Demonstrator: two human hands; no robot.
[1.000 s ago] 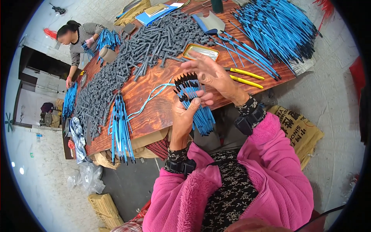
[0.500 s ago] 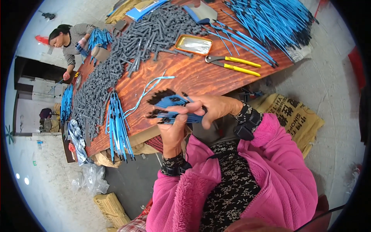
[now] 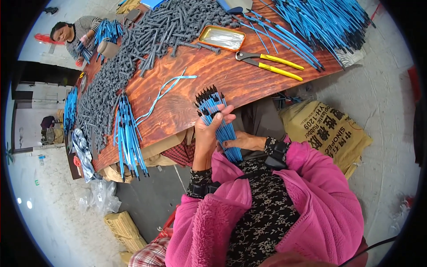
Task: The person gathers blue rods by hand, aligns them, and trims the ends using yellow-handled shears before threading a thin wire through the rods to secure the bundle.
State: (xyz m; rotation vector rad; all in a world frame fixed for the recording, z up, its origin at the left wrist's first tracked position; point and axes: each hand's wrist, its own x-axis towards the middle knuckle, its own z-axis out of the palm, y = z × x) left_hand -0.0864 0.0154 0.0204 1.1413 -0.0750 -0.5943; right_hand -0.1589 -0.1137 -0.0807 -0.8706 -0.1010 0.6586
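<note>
My left hand [image 3: 206,135] is wrapped around a bundle of thin blue rods [image 3: 227,132] with black tips. The bundle slants over the table's front edge, tips pointing away from me. Lower down, my right hand [image 3: 246,141] closes around the rods' near end, close to my body. Beyond my hands, on the wooden table [image 3: 191,95], lies a twisted light-blue strip [image 3: 153,106]. To the right are pincers with yellow handles [image 3: 281,72]. An orange-rimmed tin [image 3: 243,41] holds thin silvery pins.
A long heap of grey plastic plugs [image 3: 106,80] covers the table's left and far side. Another blue rod bundle [image 3: 126,133] overhangs the left front edge; a large rod pile [image 3: 318,24] lies far right. A co-worker [image 3: 85,33] handles rods far left. A printed sack [image 3: 322,133] stands right.
The bundle has turned from lying crosswise to pointing away from me, its tips now evenly gathered. My right hand has moved down to its near end.
</note>
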